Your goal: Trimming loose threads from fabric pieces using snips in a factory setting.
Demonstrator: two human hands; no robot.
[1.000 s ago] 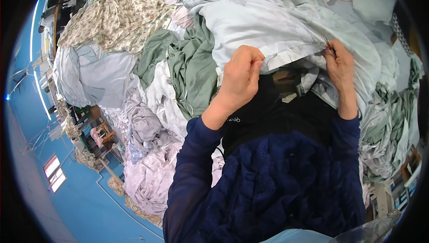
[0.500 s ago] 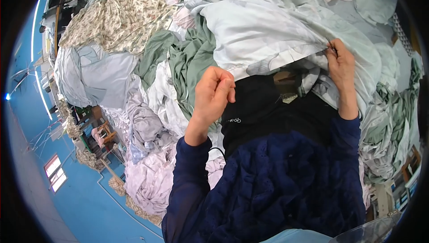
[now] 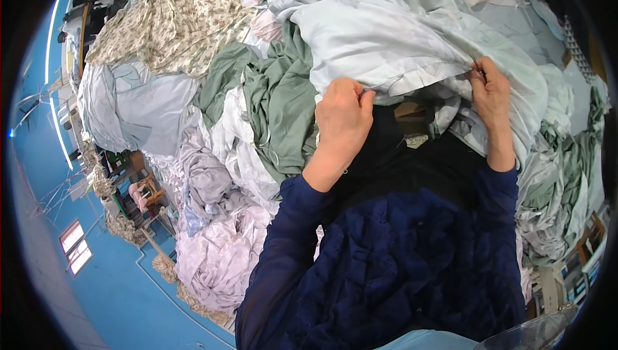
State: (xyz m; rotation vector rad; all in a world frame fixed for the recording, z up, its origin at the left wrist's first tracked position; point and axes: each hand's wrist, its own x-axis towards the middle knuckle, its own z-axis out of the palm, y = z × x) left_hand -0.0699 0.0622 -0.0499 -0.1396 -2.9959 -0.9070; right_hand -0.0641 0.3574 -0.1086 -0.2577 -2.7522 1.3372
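A pale blue-white cloth lies spread before me, its near hem running between my hands. My left hand is closed at the hem's left part, thumb and fingers pinched together on the edge. My right hand grips the hem farther right. A small dark pointed thing shows at its fingertips; the grip hides most of it, and its kind is unclear. Below the hem, a dark gap opens over my black apron, with a small patterned scrap inside it.
Crumpled green cloth lies left of the pale one, with a floral cloth beyond. Lilac cloth is heaped at lower left, near the blue floor. More green and white cloth piles up on the right.
My left hand has moved right and slightly up along the hem, closer to my right hand. The right hand has barely moved and keeps its grip.
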